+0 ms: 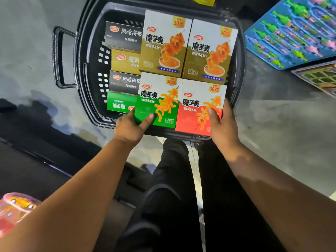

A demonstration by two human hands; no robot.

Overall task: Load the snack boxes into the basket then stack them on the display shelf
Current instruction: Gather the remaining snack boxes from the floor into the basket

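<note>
Fingers [227, 110] pinching two snack boxes over the black plastic basket [85, 79].
Our left hand [129, 128] grips the green-and-white cardboard box [156, 100] and our right hand [222, 124] the red-and-white cardboard box [192, 113], thumbs on the printed faces, other fingers beneath or at the edges. We hold both side by side at its near end, just beside two olive-and-white boxes [163, 46], probably to complete a flat top layer; narrower boxes [125, 60] stand on edge along its left wall.

Black plastic shopping basket [87, 73] on grey floor, left hand [130, 127] gripping green cardboard snack box [156, 100], right hand [222, 122] gripping red cardboard snack box [192, 113] (touching side by side), two olive-gold snack boxes [163, 57] behind
</note>
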